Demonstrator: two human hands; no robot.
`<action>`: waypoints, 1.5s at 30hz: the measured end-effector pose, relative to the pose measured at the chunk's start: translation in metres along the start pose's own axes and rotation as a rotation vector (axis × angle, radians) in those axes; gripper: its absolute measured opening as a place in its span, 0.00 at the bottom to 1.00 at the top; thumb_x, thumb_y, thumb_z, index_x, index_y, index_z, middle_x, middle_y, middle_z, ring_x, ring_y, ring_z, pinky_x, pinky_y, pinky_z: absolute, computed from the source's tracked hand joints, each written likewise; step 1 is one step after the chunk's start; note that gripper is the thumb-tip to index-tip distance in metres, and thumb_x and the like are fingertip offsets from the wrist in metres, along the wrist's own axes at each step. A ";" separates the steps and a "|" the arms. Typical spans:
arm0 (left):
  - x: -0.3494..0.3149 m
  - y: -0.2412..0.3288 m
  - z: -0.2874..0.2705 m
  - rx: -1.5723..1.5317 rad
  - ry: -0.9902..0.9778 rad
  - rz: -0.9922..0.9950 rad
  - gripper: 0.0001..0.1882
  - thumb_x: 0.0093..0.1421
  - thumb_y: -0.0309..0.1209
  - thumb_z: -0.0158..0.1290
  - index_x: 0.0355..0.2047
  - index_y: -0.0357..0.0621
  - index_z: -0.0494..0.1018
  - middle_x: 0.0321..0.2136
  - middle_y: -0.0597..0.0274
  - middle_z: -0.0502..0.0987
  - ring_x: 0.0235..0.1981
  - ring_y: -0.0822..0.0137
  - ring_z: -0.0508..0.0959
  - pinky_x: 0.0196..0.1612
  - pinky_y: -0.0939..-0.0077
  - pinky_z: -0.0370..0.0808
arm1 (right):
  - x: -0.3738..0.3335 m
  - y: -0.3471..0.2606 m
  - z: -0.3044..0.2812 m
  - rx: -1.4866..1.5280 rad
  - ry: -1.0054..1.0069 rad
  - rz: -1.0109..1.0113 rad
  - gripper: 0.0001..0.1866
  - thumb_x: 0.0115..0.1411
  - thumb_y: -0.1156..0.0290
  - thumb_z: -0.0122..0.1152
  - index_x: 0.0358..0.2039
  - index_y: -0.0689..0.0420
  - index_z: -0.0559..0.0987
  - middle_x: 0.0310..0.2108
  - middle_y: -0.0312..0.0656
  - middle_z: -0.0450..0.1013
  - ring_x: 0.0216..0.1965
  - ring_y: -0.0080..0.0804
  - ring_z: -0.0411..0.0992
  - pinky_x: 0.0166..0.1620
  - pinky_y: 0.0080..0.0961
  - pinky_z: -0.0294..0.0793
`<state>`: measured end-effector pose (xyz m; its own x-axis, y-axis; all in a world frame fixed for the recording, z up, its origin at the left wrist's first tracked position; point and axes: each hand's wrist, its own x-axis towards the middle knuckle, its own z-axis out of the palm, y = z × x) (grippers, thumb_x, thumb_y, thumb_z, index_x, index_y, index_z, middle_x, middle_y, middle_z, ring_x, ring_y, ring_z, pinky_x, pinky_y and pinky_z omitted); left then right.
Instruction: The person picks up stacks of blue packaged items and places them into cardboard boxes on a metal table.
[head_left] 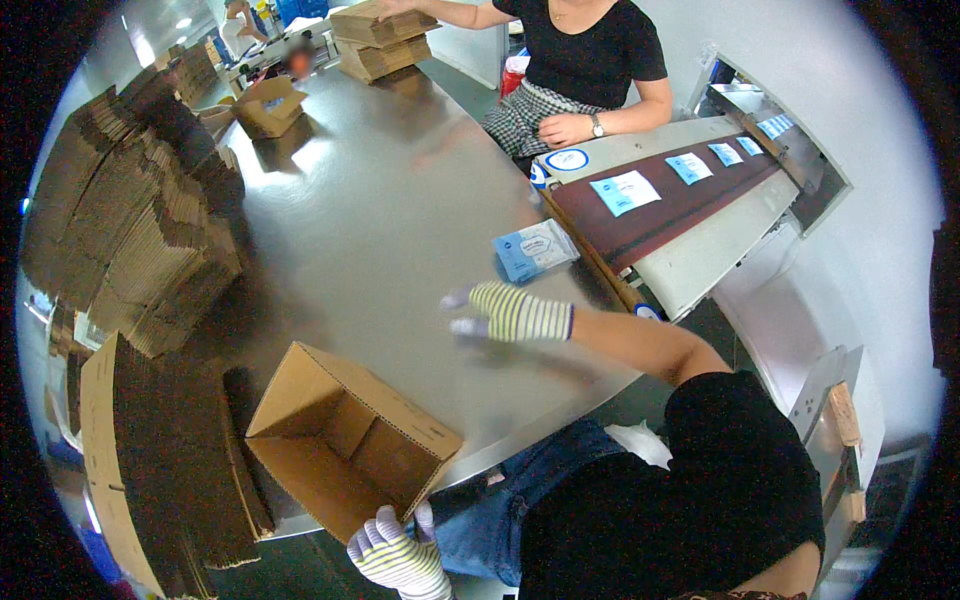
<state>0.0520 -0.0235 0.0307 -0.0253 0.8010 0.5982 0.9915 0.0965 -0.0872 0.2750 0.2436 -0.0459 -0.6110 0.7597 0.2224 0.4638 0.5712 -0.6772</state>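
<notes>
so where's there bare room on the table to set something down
The widest bare patch is the middle of the table, between the cardboard stacks on the left and the blue packets beside the conveyor. A smaller one lies between the large open box and the right hand. Those stacks crowd the left edge; more cardboard the far end.

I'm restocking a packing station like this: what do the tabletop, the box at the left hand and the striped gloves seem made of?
Tabletop: probably smooth grey metal, given its shiny, blurred reflections.
Box: matte brown corrugated cardboard, judging by its ribbed edge.
Striped gloves: apparently knitted fabric, matte and close-fitting; fibre unclear.
</notes>
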 end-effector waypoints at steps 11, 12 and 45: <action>0.003 -0.001 0.002 0.009 0.001 -0.002 0.22 0.57 0.55 0.49 0.24 0.49 0.69 0.16 0.63 0.70 0.18 0.60 0.71 0.24 0.66 0.66 | 0.032 0.132 -0.117 -0.416 0.088 0.126 0.13 0.59 0.65 0.57 0.40 0.61 0.77 0.33 0.48 0.77 0.35 0.40 0.75 0.42 0.31 0.73; 0.002 -0.001 0.001 0.016 -0.006 -0.007 0.22 0.57 0.55 0.49 0.24 0.50 0.69 0.16 0.63 0.70 0.18 0.60 0.71 0.24 0.66 0.66 | 0.035 0.126 -0.122 -0.361 0.100 0.073 0.13 0.59 0.66 0.58 0.39 0.61 0.77 0.32 0.47 0.77 0.34 0.39 0.75 0.42 0.31 0.73; 0.004 0.002 -0.015 -0.051 -0.014 -0.033 0.20 0.57 0.51 0.51 0.22 0.48 0.67 0.16 0.61 0.67 0.20 0.58 0.70 0.26 0.65 0.66 | -0.017 0.013 -0.045 -0.748 -0.570 0.130 0.29 0.37 0.52 0.70 0.35 0.60 0.78 0.31 0.51 0.77 0.36 0.48 0.76 0.39 0.44 0.74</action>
<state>0.0559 -0.0288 0.0446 -0.0595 0.8061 0.5887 0.9953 0.0932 -0.0269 0.3204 0.2517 -0.0272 -0.6550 0.6781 -0.3333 0.7200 0.6939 -0.0032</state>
